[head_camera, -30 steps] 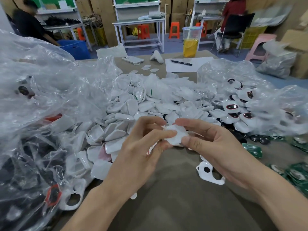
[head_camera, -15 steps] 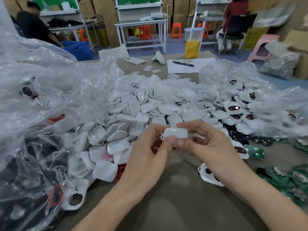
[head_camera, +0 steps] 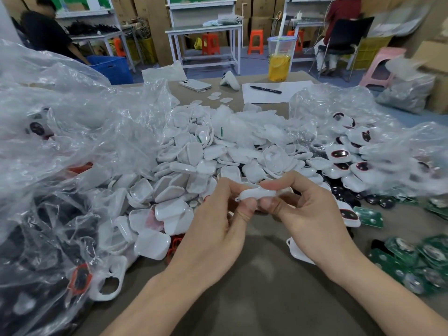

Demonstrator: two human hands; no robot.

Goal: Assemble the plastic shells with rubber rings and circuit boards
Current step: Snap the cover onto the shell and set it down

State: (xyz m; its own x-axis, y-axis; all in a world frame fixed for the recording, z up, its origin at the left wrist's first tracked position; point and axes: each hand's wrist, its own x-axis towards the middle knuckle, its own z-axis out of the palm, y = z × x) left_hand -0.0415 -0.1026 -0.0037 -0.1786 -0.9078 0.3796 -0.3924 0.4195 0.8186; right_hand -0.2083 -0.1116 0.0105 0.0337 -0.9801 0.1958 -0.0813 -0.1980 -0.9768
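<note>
1. Bright, even indoor light from overhead; nothing looks dim.
2. Soft, faint shadows lie on the table [head_camera: 254, 311] near the lower middle.
3. White glare streaks the clear plastic bag [head_camera: 80, 112] at left.
4. Wide-angle bending warps the edges; the circuit boards [head_camera: 417, 258] at right are blurred.

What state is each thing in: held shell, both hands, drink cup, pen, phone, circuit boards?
White plastic shell: held above the table, pinched by both hands.
Left hand: pinches the shell's left end.
Right hand: pinches the shell's right side.
Clear plastic cup of yellow drink: upright, lidded, straw in.
Black pen: lying flat on white paper.
White phone: lying screen down.
Green circuit boards: loose, heaped on the table.
</note>
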